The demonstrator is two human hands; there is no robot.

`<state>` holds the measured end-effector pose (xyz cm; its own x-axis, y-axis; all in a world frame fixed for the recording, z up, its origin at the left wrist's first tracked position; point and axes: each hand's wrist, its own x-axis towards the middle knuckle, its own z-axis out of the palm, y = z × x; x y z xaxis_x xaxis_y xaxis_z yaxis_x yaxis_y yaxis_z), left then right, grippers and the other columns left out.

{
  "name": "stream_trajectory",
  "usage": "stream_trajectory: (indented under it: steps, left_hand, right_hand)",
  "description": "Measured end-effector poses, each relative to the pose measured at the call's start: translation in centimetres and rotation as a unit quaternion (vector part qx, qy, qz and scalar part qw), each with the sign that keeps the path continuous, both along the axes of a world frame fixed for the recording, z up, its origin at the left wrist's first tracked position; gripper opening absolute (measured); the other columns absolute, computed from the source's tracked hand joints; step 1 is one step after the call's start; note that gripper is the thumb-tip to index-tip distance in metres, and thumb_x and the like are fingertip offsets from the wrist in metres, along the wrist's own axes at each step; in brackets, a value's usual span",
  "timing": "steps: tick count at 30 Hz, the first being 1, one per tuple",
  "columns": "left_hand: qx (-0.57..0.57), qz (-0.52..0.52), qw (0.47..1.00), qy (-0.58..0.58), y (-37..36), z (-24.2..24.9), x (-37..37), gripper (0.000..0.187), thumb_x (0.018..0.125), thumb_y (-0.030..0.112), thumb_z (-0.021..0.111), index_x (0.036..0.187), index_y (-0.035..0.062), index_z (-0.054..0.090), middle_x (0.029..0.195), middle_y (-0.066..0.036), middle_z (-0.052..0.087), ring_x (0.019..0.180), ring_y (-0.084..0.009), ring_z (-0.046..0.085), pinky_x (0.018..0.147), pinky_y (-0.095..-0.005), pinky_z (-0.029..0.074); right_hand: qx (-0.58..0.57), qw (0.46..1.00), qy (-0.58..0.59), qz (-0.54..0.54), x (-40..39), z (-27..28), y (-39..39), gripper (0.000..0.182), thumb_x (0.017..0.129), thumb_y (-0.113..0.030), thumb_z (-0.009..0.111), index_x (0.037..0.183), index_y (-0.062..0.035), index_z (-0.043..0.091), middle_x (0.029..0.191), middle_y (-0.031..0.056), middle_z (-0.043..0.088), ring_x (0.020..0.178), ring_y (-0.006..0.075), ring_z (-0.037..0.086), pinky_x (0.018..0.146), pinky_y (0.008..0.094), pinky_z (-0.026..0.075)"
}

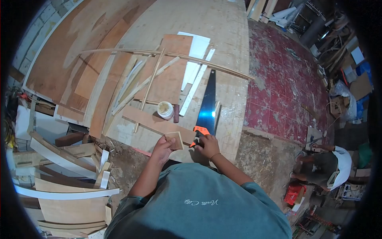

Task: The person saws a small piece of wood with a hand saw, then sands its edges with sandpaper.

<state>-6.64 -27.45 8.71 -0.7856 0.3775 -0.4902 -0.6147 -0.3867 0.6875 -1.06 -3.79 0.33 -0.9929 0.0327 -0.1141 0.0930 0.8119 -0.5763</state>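
My left hand (162,147) is closed around a small, squarish piece of plywood (176,140), gripping it by its left side near the table's front edge. In my right hand (208,147) is the orange and black handle of a handsaw (208,97). Its blade points away from me over the table, with light glaring off the metal. Between my hands and beyond them lies a long flat wooden strip (151,122). An open white tub (165,110) with pale residue stands behind that strip, and a brown cylinder (176,114) is right beside it.
Thin wooden sticks (152,85), a brown plywood panel (170,59) and white strips (197,81) lie across the worktable (229,44). Curved offcuts (63,159) are piled at left. At right, a person (334,165) crouches near a red box (293,193).
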Motion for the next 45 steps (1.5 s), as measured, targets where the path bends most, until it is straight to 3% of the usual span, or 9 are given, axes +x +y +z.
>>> stream_trajectory:
  steps: [2, 6, 10, 13, 17, 19, 26, 37, 45]
  left_hand:
    - [-0.002, 0.045, 0.998, -0.049, -2.9, -1.0, -0.7, 0.038, 0.085, 0.008, 0.062, 0.120, 0.0040, 0.049, 0.112, -0.009, 0.060, 0.103, -0.0228, 0.061, 0.090, -0.0375, 0.050]
    - [0.001, 0.084, 0.992, -0.094, -6.8, -1.3, -2.3, 0.041, 0.084, 0.008, 0.060, 0.123, 0.0017, 0.048, 0.114, -0.012, 0.060, 0.105, -0.0251, 0.060, 0.091, -0.0394, 0.049]
    - [0.097, -0.009, 0.993, -0.068, -8.3, -1.0, -4.4, 0.053, 0.081, 0.009, 0.050, 0.131, -0.0055, 0.039, 0.124, -0.021, 0.055, 0.114, -0.0314, 0.055, 0.099, -0.0419, 0.043]
    - [0.164, -0.048, 0.984, -0.045, -8.2, 0.2, -5.7, 0.061, 0.077, 0.010, 0.046, 0.133, -0.0088, 0.035, 0.128, -0.026, 0.051, 0.119, -0.0344, 0.051, 0.105, -0.0426, 0.039]
    - [0.207, -0.089, 0.973, -0.049, -7.4, 0.3, -6.6, 0.067, 0.072, 0.014, 0.052, 0.134, -0.0051, 0.036, 0.130, -0.030, 0.047, 0.121, -0.0409, 0.048, 0.106, -0.0472, 0.037]
    - [0.218, -0.113, 0.969, -0.042, -6.9, 0.4, -6.7, 0.067, 0.073, 0.018, 0.053, 0.135, -0.0041, 0.036, 0.131, -0.030, 0.046, 0.122, -0.0422, 0.047, 0.107, -0.0500, 0.036]
    - [0.337, -0.099, 0.926, -0.135, -4.2, 2.0, -5.8, 0.071, 0.079, 0.035, 0.052, 0.138, -0.0010, 0.034, 0.135, -0.031, 0.041, 0.126, -0.0473, 0.040, 0.108, -0.0605, 0.026]
    - [0.242, -0.021, 0.965, -0.097, -6.6, 1.8, -3.0, 0.070, 0.077, 0.034, 0.050, 0.134, -0.0053, 0.038, 0.130, -0.027, 0.048, 0.122, -0.0433, 0.045, 0.108, -0.0580, 0.028]
    - [0.168, 0.091, 0.974, -0.121, -8.5, 2.8, -1.8, 0.069, 0.084, 0.051, 0.047, 0.130, -0.0002, 0.044, 0.121, -0.022, 0.055, 0.112, -0.0398, 0.053, 0.103, -0.0570, 0.034]
  right_hand:
    - [0.098, 0.990, 0.036, 0.096, 0.4, -0.2, -1.9, 0.041, 0.077, -0.037, 0.065, 0.108, -0.0101, 0.063, 0.099, 0.0104, 0.060, 0.099, 0.0278, 0.055, 0.090, 0.0430, 0.037]
    - [0.107, 0.992, 0.041, 0.051, 0.7, -2.0, -3.0, 0.030, 0.080, -0.029, 0.059, 0.105, -0.0116, 0.063, 0.097, 0.0059, 0.060, 0.096, 0.0234, 0.055, 0.085, 0.0411, 0.035]
    - [0.123, 0.991, 0.026, 0.037, 1.2, -1.4, -2.3, 0.029, 0.078, -0.026, 0.062, 0.102, -0.0108, 0.062, 0.094, 0.0069, 0.060, 0.097, 0.0232, 0.055, 0.087, 0.0409, 0.035]
    - [0.128, 0.989, 0.052, -0.047, 1.9, 0.8, -0.5, 0.025, 0.073, -0.019, 0.066, 0.095, -0.0091, 0.061, 0.089, 0.0104, 0.060, 0.092, 0.0278, 0.057, 0.089, 0.0433, 0.037]
    - [0.085, 0.982, -0.001, -0.170, 3.0, 3.5, 3.7, 0.027, 0.069, -0.003, 0.064, 0.095, -0.0034, 0.056, 0.089, 0.0180, 0.058, 0.082, 0.0397, 0.057, 0.074, 0.0447, 0.046]
    - [0.068, 0.964, 0.144, -0.211, 4.0, 1.7, 6.0, 0.029, 0.069, 0.002, 0.063, 0.096, -0.0025, 0.055, 0.088, 0.0189, 0.058, 0.082, 0.0408, 0.056, 0.072, 0.0458, 0.047]
    - [0.180, 0.974, -0.008, -0.138, 5.0, 0.4, 7.1, 0.032, 0.074, -0.007, 0.063, 0.106, -0.0071, 0.057, 0.108, 0.0138, 0.055, 0.107, 0.0342, 0.051, 0.093, 0.0451, 0.040]
    - [0.215, 0.961, -0.148, -0.090, 4.8, -2.2, 8.5, 0.034, 0.078, -0.010, 0.059, 0.113, -0.0107, 0.056, 0.118, 0.0129, 0.052, 0.120, 0.0322, 0.044, 0.108, 0.0475, 0.024]
    - [0.097, 0.986, 0.023, -0.133, -2.2, -0.5, 6.2, 0.030, 0.077, -0.020, 0.066, 0.104, -0.0074, 0.065, 0.100, 0.0155, 0.061, 0.101, 0.0338, 0.056, 0.088, 0.0427, 0.045]
